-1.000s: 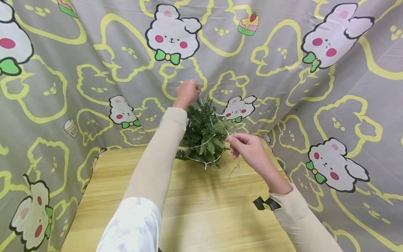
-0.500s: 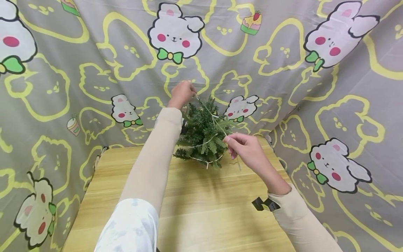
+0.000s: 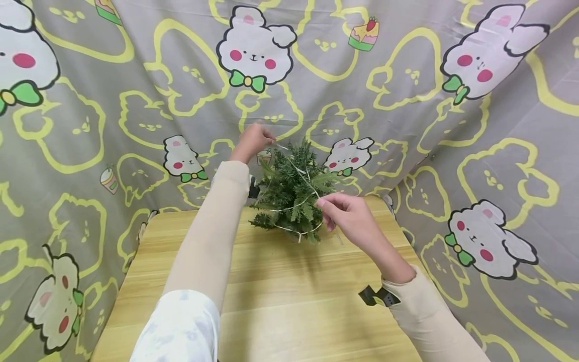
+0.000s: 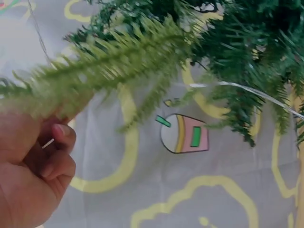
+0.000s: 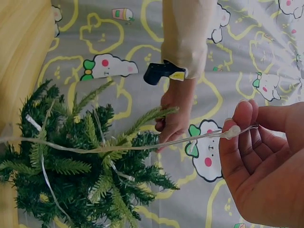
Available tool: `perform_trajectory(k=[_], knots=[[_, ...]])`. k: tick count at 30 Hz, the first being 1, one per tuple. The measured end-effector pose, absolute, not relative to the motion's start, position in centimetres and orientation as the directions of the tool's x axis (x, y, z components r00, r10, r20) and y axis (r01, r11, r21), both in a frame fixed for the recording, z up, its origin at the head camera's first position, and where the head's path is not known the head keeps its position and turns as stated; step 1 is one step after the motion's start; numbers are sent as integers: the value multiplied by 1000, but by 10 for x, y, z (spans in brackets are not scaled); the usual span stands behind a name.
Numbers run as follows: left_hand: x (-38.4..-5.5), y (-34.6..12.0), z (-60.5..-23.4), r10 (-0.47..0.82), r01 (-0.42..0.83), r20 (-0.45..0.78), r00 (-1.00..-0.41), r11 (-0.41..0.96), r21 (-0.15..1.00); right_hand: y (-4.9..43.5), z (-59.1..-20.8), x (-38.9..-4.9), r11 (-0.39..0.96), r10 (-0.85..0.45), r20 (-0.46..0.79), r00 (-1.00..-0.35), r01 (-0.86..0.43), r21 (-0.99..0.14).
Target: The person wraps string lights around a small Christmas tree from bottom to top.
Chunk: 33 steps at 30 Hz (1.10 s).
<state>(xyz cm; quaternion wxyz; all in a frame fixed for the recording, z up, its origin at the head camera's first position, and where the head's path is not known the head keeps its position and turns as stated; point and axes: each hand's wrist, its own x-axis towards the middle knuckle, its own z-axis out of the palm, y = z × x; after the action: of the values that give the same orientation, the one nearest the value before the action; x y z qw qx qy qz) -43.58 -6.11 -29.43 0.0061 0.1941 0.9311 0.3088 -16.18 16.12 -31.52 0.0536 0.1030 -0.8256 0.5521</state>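
A small artificial Christmas tree (image 3: 287,188) stands near the table's back edge, its lower branches ringed by string lights (image 5: 128,148) on a thin clear wire. My left hand (image 3: 252,141) is behind its upper left side, pinching a stretch of that wire. In the left wrist view, a light green branch (image 4: 118,64) passes in front of the left hand (image 4: 35,166) and hides part of the fingers. At the right of the tree, my right hand (image 3: 350,215) pinches the wire between thumb and fingers, right beside a clear bulb (image 5: 232,132). The wire runs across the upper tree between both hands.
The wooden table (image 3: 280,306) stretches toward me in front of the tree. A patterned grey curtain (image 3: 190,110) hangs close behind and along both sides. Black wrist straps show at the right sleeve (image 3: 379,296) and near the left wrist.
My left hand has moved left and slightly down from above the treetop, drawing the wire across the upper tree. The right hand has shifted slightly left, keeping its pinch on the string lights.
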Motion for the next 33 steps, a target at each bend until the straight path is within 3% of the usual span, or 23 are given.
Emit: perform_trajectory(k=[6,15,22,33], knots=[[-434,-74,-315,356,309,91,-930,625,716,152,-316,-161,349,-123,189,-974,-221,-911],[-431,-80,-346,295,311,185,-937,467,828,140,-317,-158,323,-171,171,-970,-220,-921],[-429,-81,-359,290,329,223,-931,395,858,133,-321,-156,320,-222,168,-960,-234,-918],[-421,-86,-368,301,321,206,-931,408,855,131,-326,-160,325,-220,150,-964,-217,-920]])
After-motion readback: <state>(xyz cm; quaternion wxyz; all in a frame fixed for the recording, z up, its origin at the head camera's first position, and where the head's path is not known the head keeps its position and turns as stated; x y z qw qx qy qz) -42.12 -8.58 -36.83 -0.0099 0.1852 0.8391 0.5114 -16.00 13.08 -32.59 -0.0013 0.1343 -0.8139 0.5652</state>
